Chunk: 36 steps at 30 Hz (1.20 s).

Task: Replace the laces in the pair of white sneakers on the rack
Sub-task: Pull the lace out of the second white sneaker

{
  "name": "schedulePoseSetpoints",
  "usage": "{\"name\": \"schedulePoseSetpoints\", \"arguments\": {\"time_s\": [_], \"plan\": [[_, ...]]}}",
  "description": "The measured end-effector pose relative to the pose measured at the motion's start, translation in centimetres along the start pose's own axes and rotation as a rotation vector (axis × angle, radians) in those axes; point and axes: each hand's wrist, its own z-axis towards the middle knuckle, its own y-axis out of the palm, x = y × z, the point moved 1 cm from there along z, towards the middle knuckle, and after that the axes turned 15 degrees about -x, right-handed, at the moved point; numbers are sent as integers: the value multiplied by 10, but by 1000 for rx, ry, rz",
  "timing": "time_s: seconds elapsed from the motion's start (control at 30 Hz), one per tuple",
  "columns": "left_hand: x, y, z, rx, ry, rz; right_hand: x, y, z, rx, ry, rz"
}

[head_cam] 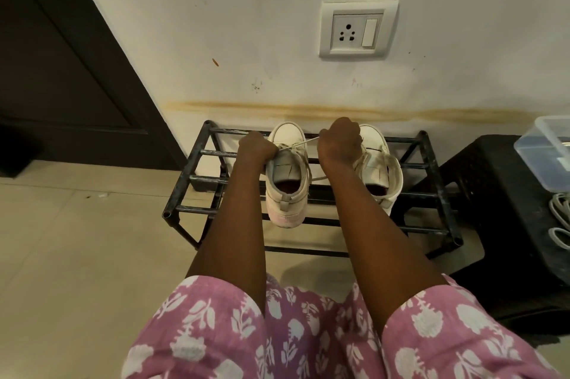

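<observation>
- Parked on black rack (206,178): left sneaker (287,184), right sneaker (381,168).
- Gripping one taut lace (303,142) over left sneaker: left hand (257,147), right hand (339,141), both fisted.
- Probably light, limp, thin; best pinched near tip.

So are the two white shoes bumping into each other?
Apart. The head view shows a gap of bare rack bars between the left sneaker and the right sneaker.

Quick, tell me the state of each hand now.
Left hand: closed, gripping the lace over the left sneaker.
Right hand: closed, gripping the same lace, stretched taut between both hands.
</observation>
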Motion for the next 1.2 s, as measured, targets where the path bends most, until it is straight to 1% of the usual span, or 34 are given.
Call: {"name": "schedulePoseSetpoints", "arguments": {"time_s": [0.13,0.2,0.3,0.4,0.47,0.53,0.63,0.8,0.87,0.97,1.07,1.13,1.2], "plan": [[-2,-1,2,14,-3,12,8,-13,6,86,60,69],[-2,0,2,16,5,13,13,-18,11,82,73,99],[1,3,2,63,19,112,16,-18,15,39,51,123],[7,12,1,126,40,213,15,-12,14,-28,42,104],[12,17,0,136,60,266,14,-6,10,-68,40,41],[16,20,1,129,99,309,15,0,8,-137,-12,-22],[18,23,0,133,124,337,16,7,7,-250,-60,-77],[16,27,0,177,120,358,18,8,6,-362,-88,-122],[16,27,1,204,126,368,18,6,5,-392,-130,-99],[17,29,1,238,134,371,15,1,4,-437,-198,40],[16,29,3,262,130,322,9,-5,-3,-618,-210,296],[15,28,4,265,115,269,7,-7,-7,-727,-238,304],[15,28,6,267,96,226,9,-8,-9,-757,-286,218]]}}
